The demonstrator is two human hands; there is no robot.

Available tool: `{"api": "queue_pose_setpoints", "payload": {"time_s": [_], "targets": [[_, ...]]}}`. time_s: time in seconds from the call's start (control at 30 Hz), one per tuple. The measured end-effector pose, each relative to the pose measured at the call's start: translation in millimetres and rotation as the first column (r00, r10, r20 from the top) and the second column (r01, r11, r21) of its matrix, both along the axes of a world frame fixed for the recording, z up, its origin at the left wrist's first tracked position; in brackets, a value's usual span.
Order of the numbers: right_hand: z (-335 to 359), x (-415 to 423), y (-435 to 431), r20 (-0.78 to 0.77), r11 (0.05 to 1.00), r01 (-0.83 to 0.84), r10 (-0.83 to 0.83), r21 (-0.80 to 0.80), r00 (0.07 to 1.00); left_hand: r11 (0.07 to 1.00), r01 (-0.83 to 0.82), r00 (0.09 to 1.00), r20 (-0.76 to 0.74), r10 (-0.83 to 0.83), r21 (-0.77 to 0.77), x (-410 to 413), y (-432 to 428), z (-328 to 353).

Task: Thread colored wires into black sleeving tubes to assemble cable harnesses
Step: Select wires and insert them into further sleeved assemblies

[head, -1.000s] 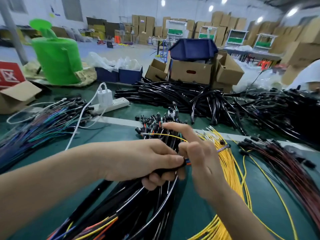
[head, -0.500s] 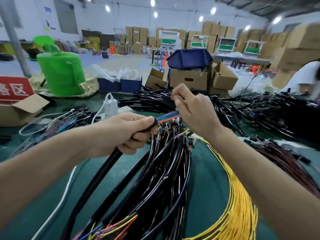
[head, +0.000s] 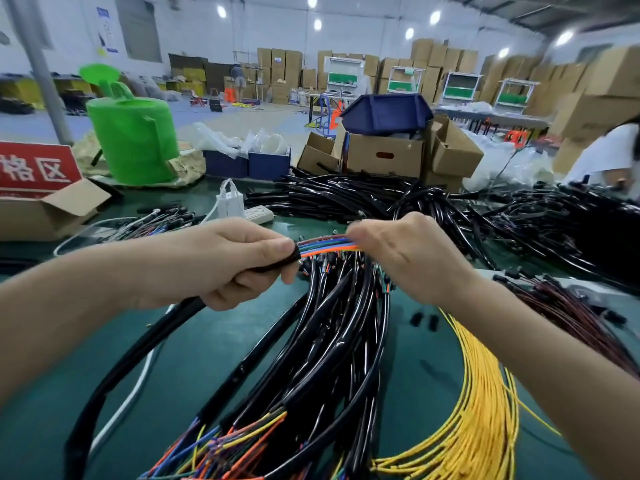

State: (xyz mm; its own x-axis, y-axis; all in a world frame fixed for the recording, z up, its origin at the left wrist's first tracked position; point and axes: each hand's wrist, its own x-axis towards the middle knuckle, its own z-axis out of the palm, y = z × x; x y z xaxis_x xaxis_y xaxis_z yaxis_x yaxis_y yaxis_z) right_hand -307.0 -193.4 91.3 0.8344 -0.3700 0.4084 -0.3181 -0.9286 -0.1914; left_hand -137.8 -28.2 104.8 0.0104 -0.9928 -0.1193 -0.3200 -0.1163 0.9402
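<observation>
Gripping a black sleeving tube (head: 145, 341), left hand (head: 221, 265); right hand (head: 412, 258) seemingly pinching colored wires (head: 325, 245) at its mouth.

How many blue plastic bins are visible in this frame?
3. One blue plastic bin atop the brown cardboard box; two rectangular blue bins side by side, right of the green roll. More may be hidden.

A green table (head: 194, 358) carries sleeved harnesses (head: 332, 341), yellow wires (head: 485, 410), black tubes (head: 346, 199) and a power strip (head: 258, 213).
</observation>
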Motion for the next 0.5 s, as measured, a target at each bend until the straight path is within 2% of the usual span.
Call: {"api": "queue_pose_setpoints", "payload": {"time_s": [0.07, 0.13, 0.27, 0.4, 0.5], "targets": [[5.2, -6.4, 14.3, -0.228, 0.960, -0.004, -0.062, -0.278, 0.972, 0.998, 0.032, 0.999, 0.036, -0.034, 0.047, -6.1, 1.4, -0.1], [3.7, -4.2, 35.6, -0.295, 0.919, -0.060, -0.063, -0.390, 0.953, 0.996, 0.074, 0.994, 0.076, -0.078, 0.053, -20.5, -1.7, -2.0], [-6.8, -0.1, 53.7, -0.145, 0.968, -0.097, 0.064, -0.233, 0.987, 0.995, 0.104, 0.992, 0.077, -0.104, 0.006, -41.8, -7.9, -7.6], [-17.2, -17.2, 44.2, -0.066, 0.976, -0.069, 0.056, -0.205, 0.996, 0.986, 0.166, 0.984, 0.065, -0.167, 0.026, -35.7, 3.7, -18.9], [-26.8, -28.7, 27.8, -0.057, 0.994, -0.025, 0.019, -0.103, 0.998, 0.993, 0.104, 0.994, 0.027, -0.106, 0.056, -27.5, 14.0, -33.1]]}}
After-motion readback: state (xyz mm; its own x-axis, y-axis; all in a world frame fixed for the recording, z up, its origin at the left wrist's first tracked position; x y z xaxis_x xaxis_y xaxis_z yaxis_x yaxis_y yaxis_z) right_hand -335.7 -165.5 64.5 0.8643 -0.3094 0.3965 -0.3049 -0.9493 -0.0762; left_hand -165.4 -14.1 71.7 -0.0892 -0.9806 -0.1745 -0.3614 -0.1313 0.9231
